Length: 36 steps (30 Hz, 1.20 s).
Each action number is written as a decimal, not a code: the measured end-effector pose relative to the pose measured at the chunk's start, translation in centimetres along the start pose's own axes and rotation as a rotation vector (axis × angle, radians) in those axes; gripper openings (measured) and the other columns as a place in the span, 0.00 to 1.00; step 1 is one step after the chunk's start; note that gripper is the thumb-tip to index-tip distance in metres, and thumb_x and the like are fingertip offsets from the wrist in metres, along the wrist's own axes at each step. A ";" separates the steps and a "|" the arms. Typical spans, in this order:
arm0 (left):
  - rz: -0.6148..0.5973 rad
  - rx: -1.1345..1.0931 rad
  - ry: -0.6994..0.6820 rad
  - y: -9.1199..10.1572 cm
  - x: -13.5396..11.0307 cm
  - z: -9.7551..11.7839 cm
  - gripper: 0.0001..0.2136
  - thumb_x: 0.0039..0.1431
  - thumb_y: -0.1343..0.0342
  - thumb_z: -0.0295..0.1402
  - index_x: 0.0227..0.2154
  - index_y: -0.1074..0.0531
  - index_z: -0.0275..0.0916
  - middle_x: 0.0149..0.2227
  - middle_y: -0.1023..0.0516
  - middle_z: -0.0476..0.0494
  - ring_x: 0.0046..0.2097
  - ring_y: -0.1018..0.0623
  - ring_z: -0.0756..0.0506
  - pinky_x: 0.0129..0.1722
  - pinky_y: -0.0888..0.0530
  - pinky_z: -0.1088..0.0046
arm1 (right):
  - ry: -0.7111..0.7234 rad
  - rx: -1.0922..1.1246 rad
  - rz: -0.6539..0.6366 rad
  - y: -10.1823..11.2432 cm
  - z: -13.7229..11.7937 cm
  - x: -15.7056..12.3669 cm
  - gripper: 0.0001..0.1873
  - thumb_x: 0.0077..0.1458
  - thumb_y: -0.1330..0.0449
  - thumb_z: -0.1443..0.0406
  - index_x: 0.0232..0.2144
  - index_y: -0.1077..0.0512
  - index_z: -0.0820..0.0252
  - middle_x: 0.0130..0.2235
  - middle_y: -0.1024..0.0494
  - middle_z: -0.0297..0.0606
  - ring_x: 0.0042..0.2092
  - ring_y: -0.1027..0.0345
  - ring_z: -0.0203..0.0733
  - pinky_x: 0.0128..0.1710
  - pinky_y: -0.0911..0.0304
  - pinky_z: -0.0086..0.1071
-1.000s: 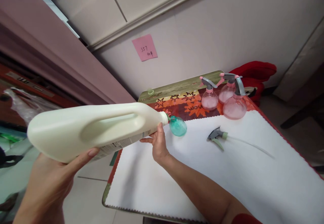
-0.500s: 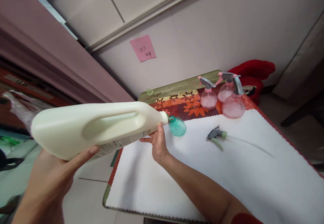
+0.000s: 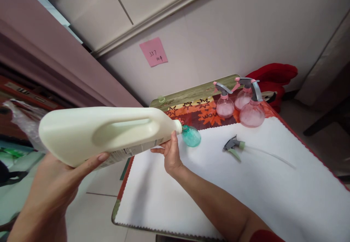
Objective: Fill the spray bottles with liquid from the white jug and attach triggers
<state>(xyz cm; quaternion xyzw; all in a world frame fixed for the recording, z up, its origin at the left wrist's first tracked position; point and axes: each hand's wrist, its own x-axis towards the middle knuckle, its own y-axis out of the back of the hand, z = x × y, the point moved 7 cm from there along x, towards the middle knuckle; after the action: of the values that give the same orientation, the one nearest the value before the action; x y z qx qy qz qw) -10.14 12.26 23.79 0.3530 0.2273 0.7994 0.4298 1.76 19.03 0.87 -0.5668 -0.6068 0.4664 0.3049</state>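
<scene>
A big pale jug [image 3: 79, 129] held up, tipped on its side.
The left hand [image 3: 60, 180] holds its fat end from below, thumb pressed on the side. The right hand [image 3: 172, 158] is under the neck [image 3: 178, 126], thumb touching; I can't tell how tight it holds. The neck ends just left of the green bottle [image 3: 191, 137] on the table [image 3: 273, 194]. The jug looks stiff and smooth, and heavy if full. Its handle [image 3: 131, 115] seems best to grab.
</scene>
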 end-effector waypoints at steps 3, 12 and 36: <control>-0.050 -0.023 -0.002 -0.4 0.1 0.5 0.22 0.27 0.28 0.39 0.30 0.23 0.38 0.35 0.20 0.42 0.41 0.21 0.36 0.43 0.20 0.56 | 0.005 0.004 0.001 0.0 -0.1 0.0 0.39 0.58 0.50 0.38 0.57 0.31 0.59 0.51 0.21 0.46 0.41 0.24 0.43 0.31 0.23 0.34; -0.076 -0.032 -0.040 -0.5 1.2 -0.2 0.33 0.29 0.26 0.41 0.44 0.21 0.36 0.42 0.17 0.40 0.43 0.20 0.38 0.40 0.18 0.64 | -0.004 0.050 0.009 0.0 -0.2 0.1 0.38 0.57 0.48 0.38 0.57 0.30 0.59 0.52 0.21 0.45 0.40 0.24 0.43 0.30 0.23 0.34; -0.141 0.168 -0.171 -0.2 4.2 1.0 0.26 0.35 0.28 0.44 0.39 0.21 0.37 0.28 0.21 0.48 0.24 0.27 0.49 0.16 0.30 0.78 | -0.004 0.103 -0.032 -0.7 -1.2 0.4 0.39 0.57 0.50 0.37 0.54 0.28 0.60 0.47 0.18 0.45 0.40 0.22 0.44 0.31 0.24 0.35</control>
<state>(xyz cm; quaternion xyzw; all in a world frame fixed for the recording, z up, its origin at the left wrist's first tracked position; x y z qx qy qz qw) -10.93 15.99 25.87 0.4377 0.2800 0.7122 0.4719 2.51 19.73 1.94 -0.5397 -0.5917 0.4931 0.3397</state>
